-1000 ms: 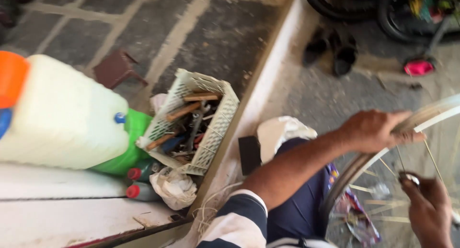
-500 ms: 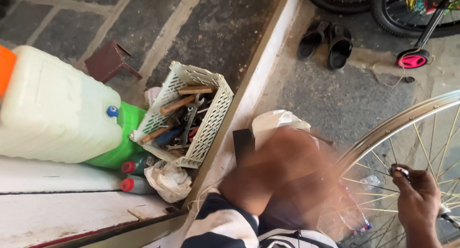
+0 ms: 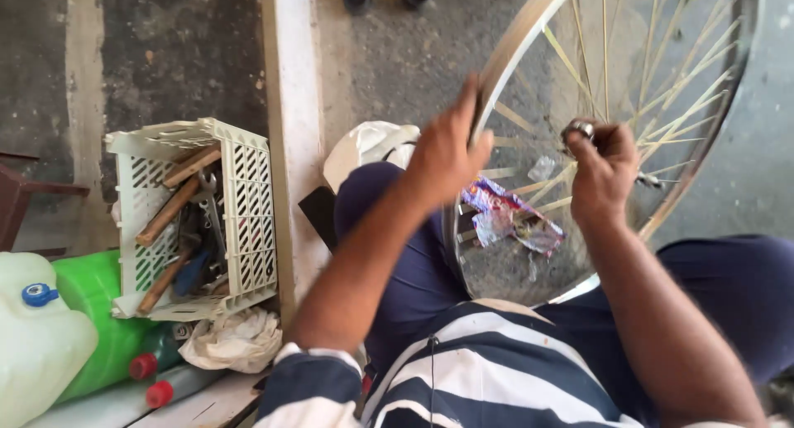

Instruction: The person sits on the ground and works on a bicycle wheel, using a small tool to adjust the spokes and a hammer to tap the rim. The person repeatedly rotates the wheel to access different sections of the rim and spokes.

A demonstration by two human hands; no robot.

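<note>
The bicycle wheel (image 3: 662, 105) fills the upper right of the frame. The left hand (image 3: 447, 151) reaches up, its grip closed around the wheel's rim. The right hand (image 3: 602, 167) pinches a small round metal tool (image 3: 579, 130) at the spokes.

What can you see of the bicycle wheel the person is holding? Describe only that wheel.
The bicycle wheel is a bare, shiny metal rim with thin pale spokes crossing inside it; no tyre shows. It stands roughly upright between the person's knees, its upper part cut off by the picture's top edge. The left hand grips the rim's left side. The right hand sits among the spokes, pinching a small metal tool. Through the spokes, a crumpled wrapper lies on the ground behind.
</note>
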